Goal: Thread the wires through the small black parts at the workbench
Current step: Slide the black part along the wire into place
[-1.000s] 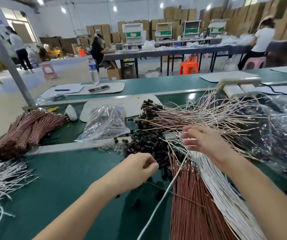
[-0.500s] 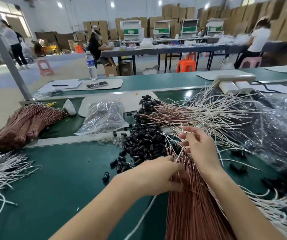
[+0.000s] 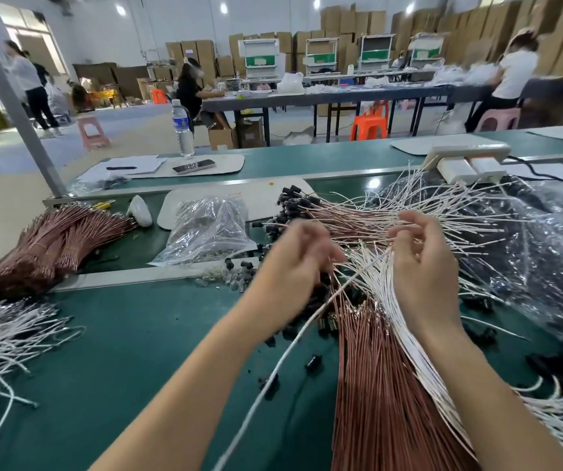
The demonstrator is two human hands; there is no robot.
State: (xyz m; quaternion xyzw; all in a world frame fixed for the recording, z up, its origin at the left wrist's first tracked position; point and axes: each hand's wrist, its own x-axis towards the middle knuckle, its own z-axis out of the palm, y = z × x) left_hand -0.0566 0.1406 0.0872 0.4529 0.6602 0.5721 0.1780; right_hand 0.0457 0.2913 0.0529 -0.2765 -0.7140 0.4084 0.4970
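Head view looks down on the wires I am working: one white wire [image 3: 293, 348] runs up from the near edge of the green table [image 3: 130, 351] toward my left hand [image 3: 293, 266], which is curled over its upper end just above the loose small black parts [image 3: 314, 362] scattered on the table. Motion blur hides the fingertips, so I cannot tell whether that hand is pinching the wire, a black part, or both. My right hand [image 3: 422, 263] is raised with its fingers half curled among the thin wire ends; it seems to be gripping a few strands, but I cannot say for sure. Under my right forearm lies the big fan of copper-coloured wires [image 3: 375, 385] with white ones along its right side. Beyond my hands sits the heap of threaded wires [image 3: 351, 219], their black caps bunched at the far left end. A clear plastic bag [image 3: 208, 232] lies to the left of that. I judge the main risk to be snagging: neighbouring strands cross the one I want, so pulling could drag several out and tangle the fan. A loose black part could also roll off if my wrist sweeps the pile.
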